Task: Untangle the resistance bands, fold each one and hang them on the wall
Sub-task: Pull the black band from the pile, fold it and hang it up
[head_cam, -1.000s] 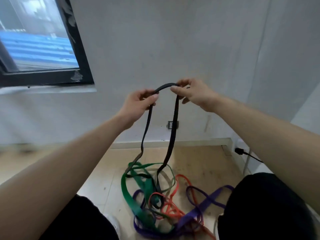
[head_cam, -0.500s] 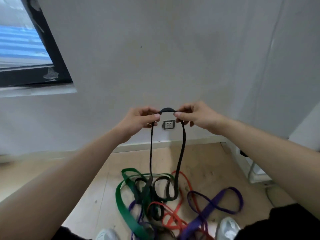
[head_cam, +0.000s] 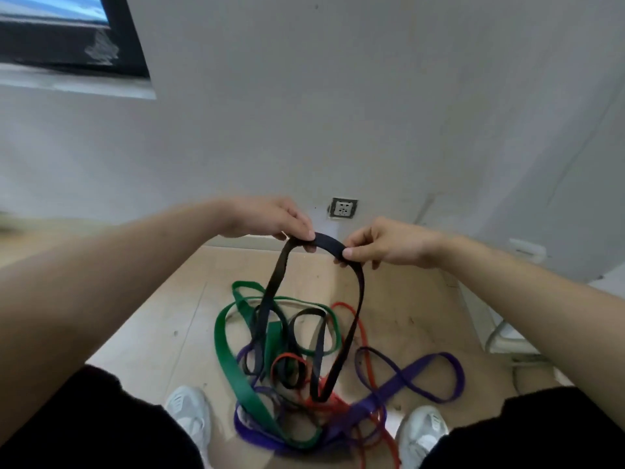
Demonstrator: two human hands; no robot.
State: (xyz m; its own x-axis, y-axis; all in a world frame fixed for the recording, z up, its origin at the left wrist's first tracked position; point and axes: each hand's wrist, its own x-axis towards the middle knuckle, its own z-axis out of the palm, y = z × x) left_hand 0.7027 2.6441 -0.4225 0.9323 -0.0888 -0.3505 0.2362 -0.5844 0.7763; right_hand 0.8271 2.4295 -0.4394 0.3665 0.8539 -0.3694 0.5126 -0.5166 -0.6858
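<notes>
My left hand (head_cam: 270,220) and right hand (head_cam: 389,245), each pinching the top arc of the black band (head_cam: 329,243), have dropped below the wall socket (head_cam: 344,208), so its lower loops sag back into the coloured tangle (head_cam: 236,374) on the floor (head_cam: 152,333): untangling barely begun, I judge.

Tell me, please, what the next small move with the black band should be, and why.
Probably raise both hands slowly to draw the black band up out of the pile. The left hand and right hand pinch its top, but its lower loops lie threaded among the green band and purple band on the floor, so a gentle lift should show where it snags.
</notes>
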